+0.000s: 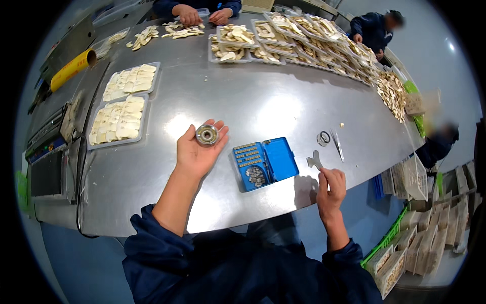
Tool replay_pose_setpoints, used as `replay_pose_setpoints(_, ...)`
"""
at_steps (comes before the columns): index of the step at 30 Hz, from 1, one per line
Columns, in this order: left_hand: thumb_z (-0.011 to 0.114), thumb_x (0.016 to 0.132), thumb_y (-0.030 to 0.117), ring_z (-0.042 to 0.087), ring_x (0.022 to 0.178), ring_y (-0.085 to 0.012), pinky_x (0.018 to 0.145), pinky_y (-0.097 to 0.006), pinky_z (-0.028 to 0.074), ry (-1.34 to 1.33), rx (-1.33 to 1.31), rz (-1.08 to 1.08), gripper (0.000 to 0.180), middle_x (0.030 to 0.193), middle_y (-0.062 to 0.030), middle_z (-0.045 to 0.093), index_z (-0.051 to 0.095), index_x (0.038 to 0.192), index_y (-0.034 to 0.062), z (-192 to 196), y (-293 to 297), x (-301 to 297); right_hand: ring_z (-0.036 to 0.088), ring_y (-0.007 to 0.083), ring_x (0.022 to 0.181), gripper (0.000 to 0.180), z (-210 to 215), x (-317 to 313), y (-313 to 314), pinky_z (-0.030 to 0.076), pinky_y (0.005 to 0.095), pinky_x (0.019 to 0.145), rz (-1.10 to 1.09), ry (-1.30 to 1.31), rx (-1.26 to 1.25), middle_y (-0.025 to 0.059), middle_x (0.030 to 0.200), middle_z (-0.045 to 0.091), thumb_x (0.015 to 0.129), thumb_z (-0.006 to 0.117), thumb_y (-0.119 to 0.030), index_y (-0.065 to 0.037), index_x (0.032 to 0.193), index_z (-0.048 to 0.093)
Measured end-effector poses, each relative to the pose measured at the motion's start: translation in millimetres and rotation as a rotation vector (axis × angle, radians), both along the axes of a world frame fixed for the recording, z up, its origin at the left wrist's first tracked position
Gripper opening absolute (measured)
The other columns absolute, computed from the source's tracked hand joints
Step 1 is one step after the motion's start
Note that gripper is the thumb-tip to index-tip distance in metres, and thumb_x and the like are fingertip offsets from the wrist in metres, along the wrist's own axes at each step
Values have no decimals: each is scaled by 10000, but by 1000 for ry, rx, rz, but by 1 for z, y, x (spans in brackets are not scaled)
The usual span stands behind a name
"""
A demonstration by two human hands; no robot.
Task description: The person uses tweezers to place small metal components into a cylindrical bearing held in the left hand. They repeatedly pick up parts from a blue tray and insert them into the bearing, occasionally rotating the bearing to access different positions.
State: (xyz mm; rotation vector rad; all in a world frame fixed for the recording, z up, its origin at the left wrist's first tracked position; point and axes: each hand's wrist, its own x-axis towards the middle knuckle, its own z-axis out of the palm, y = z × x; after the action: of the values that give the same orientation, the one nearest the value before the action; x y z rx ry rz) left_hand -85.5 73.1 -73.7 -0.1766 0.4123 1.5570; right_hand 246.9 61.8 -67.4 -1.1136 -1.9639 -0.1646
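My left hand point(195, 154) is palm up over the steel table, with a round metal part point(207, 135), like a bearing with a hole in its middle, lying on the fingers. Between thumb and fingertips, my right hand point(331, 190) pinches a small flat grey metal key point(314, 159) with a forked end. A blue plastic case point(281, 158) sits lid open between the hands. Rows of small metal type pieces point(247, 154) fill its slots, and loose ones point(255, 176) lie in a round well. Beyond the key are a metal ring point(323, 138) and tweezers point(337, 145).
Two trays of pale sliced mushrooms point(118, 120) stand at left, near a machine with a dark screen point(46, 174). Stacked trays of slices point(298, 38) line the far edge. A co-worker's hands point(190, 15) handle slices there. White baskets point(415, 177) stand at right.
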Motion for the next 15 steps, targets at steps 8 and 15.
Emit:
replay_pose_setpoints(8,233,1017,335,300,1333,-384,1107,-513,268,4,24,-18,477,1388,-232,344,375,1291,-29,-7,2,-4,608,180,685,274,-24,12,-1,496,264,597,-135,155,-292,125,953,603,809,661,-35,2,1076,619)
replay_pose_setpoints(15,242,1016,338,322,1323,-373,1106,-502,273,22,-23,-4,477,1371,-228,373,386,1288,-26,1,1,-1,599,283,855,447,-17,-5,26,502,378,703,-405,-74,-385,135,977,568,762,701,-361,-34,1054,622)
